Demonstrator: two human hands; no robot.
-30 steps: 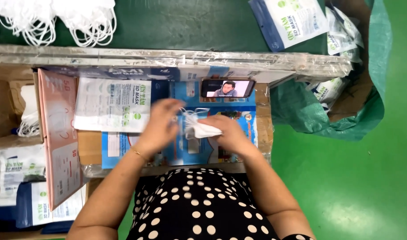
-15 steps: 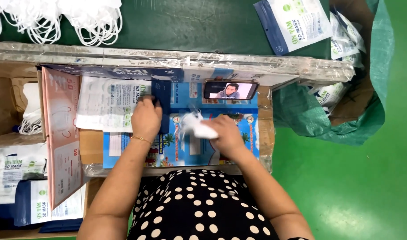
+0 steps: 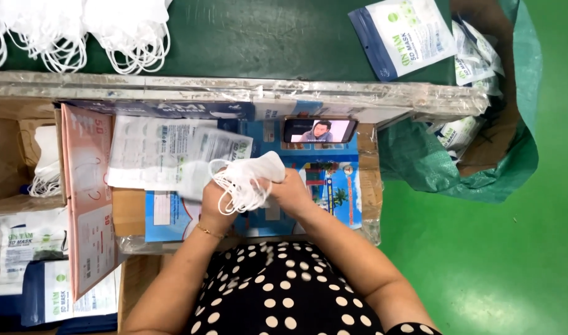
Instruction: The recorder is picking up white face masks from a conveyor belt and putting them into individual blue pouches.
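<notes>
Where the two hands meet above the middle of the desk (image 3: 358, 205), we see a small bundle of white face masks (image 3: 253, 177) held between them, its ear loops hanging in a tangle toward the left hand (image 3: 217, 201). That hand is closed around the loop side of the bundle, and the right hand (image 3: 291, 189) is closed on its other end, so both grip the same masks. Just beside the left hand lies a spread of flat, clear mask pouches (image 3: 166, 158), and beyond the right hand a phone (image 3: 320, 131) rests on its side with its screen lit. Along the left stands a pink carton (image 3: 85, 198). Farther off, on the green belt (image 3: 259, 37), we see loose white masks (image 3: 79, 28) at the upper left, and filled mask packets (image 3: 408, 34) at the upper right beside a green sack (image 3: 476, 167).
</notes>
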